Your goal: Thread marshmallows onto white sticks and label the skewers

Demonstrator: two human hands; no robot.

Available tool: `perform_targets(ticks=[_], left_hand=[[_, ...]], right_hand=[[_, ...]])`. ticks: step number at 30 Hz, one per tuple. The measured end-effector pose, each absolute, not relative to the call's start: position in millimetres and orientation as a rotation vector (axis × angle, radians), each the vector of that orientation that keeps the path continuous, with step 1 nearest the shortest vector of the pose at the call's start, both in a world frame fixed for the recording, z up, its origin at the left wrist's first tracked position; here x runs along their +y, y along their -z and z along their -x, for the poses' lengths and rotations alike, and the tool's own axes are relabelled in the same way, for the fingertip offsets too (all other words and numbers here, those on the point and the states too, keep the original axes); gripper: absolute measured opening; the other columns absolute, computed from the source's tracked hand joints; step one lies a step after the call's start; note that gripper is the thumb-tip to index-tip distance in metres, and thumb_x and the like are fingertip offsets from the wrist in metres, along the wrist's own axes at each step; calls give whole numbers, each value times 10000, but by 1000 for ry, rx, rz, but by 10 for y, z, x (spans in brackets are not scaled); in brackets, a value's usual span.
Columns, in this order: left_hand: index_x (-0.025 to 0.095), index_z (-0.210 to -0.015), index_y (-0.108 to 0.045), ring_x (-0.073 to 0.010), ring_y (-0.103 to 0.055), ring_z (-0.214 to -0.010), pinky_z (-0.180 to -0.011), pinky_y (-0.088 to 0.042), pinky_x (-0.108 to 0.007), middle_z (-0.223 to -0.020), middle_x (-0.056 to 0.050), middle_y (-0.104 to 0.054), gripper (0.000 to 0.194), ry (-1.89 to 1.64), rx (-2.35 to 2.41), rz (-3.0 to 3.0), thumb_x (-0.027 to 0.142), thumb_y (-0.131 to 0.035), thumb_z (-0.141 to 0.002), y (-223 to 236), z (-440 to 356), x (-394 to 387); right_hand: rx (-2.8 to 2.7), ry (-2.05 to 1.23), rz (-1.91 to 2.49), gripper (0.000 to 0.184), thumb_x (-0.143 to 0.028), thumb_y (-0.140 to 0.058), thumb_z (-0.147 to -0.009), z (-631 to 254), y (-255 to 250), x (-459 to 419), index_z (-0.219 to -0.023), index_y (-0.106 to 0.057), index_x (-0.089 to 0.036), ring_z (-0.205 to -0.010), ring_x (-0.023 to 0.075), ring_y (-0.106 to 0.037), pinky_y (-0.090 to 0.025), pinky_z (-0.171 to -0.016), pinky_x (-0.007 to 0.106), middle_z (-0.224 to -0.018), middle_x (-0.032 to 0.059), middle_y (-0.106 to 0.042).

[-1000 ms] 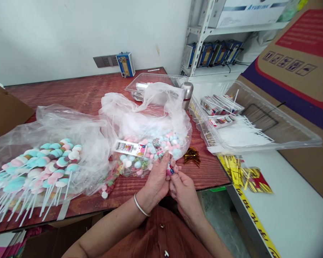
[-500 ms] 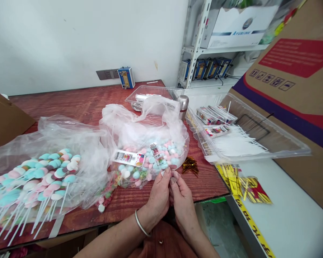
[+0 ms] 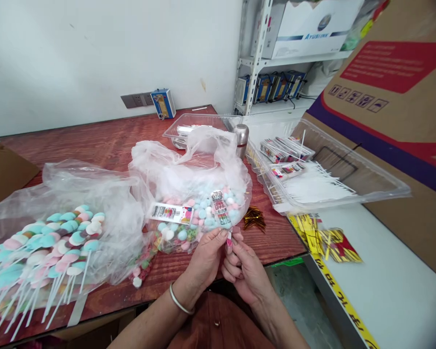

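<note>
My left hand (image 3: 204, 259) and my right hand (image 3: 244, 270) meet at the table's front edge. Both pinch the lower end of a small printed packet (image 3: 221, 209), which stands upright above my fingertips. Just behind them lies a clear plastic bag of pink, blue and white round candies (image 3: 199, 194), with a printed label card (image 3: 171, 213) resting on it. A silver bangle circles my left wrist.
A large plastic bag holds several candy skewers on white sticks (image 3: 51, 242) at the left. Gold twist ties (image 3: 253, 218) lie beside the candy bag. A clear tray (image 3: 349, 179) at the right holds white sticks and printed packets. Yellow tags (image 3: 323, 240) and a big cardboard box (image 3: 396, 97) are further right.
The printed packet has turned upright and risen above my fingers. Both hands stayed together at the table edge, and the camera has shifted slightly.
</note>
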State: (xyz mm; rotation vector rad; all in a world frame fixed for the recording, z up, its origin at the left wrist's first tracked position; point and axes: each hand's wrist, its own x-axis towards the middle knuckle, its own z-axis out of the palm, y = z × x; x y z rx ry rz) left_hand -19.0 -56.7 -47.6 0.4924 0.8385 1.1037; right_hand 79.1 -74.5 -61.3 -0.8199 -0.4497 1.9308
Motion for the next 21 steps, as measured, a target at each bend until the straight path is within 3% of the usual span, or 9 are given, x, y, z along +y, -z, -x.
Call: perform_targets(ticks=[3, 6, 8, 11, 14, 16, 18, 21], left_hand=[[156, -882, -718, -109, -480, -371, -416, -414, -229, -503, 26, -547, 274, -1103, 901, -531, 420, -692, -815, 563, 178, -560], [155, -823, -745, -126, -592, -557, -626, -505, -249, -611, -7, -640, 187, -1213, 980, -635, 336, -752, -777, 588, 188, -539], [154, -745, -739, -138, -613, -638, -695, -508, -255, -641, -18, -656, 165, -1178, 941, -625, 309, -794, -734, 571, 235, -538], [157, -681, -715, -167, -630, -646, -669, -521, -288, -647, -40, -663, 211, -948, 742, -548, 323, -845, -664, 544, 343, -579], [154, -608, -685, -204, -666, -666, -651, -545, -319, -755, -89, -709, 277, -848, 608, -545, 331, -894, -564, 521, 420, -638], [151, -622, -697, -178, -636, -550, -566, -538, -317, -795, -101, -723, 282, -861, 624, -555, 356, -885, -576, 490, 451, -646], [152, -665, -720, -140, -581, -459, -519, -523, -312, -811, -97, -732, 270, -946, 722, -600, 377, -863, -618, 453, 505, -610], [160, -708, -745, -160, -627, -577, -670, -553, -319, -791, -71, -739, 255, -1189, 954, -771, 382, -852, -645, 442, 679, -521]], right_hand=[[-607, -1733, 983, 345, -523, -679, -822, -765, 646, -774, -772, -548, -208, -444, 61, -276, -282, -418, 198, -570, -91, -386], [-733, -1450, 1109, 353, -523, -698, -815, -742, 663, -791, -762, -569, -199, -561, 79, -399, -333, -474, 190, -683, -43, -491], [-664, -1558, 1042, 378, -543, -693, -811, -748, 654, -819, -740, -540, -205, -481, 62, -309, -273, -423, 184, -603, -77, -410], [-555, -1985, 784, 448, -616, -658, -797, -765, 629, -913, -705, -437, -237, -377, 39, -115, -179, -356, 187, -520, -130, -253], [-679, -2176, 700, 512, -693, -580, -806, -761, 618, -1009, -661, -358, -255, -347, 34, -91, -231, -348, 205, -513, -132, -205], [-787, -2135, 767, 510, -705, -511, -845, -782, 620, -1009, -645, -399, -249, -345, 53, -182, -312, -384, 236, -509, -113, -245], [-860, -2030, 857, 464, -639, -549, -865, -871, 624, -937, -660, -501, -225, -423, 92, -371, -398, -487, 263, -547, -70, -385], [-1227, -1424, 1262, 263, -436, -613, -898, -1154, 623, -726, -772, -634, -206, -752, 152, -564, -426, -721, 268, -786, 5, -585]])
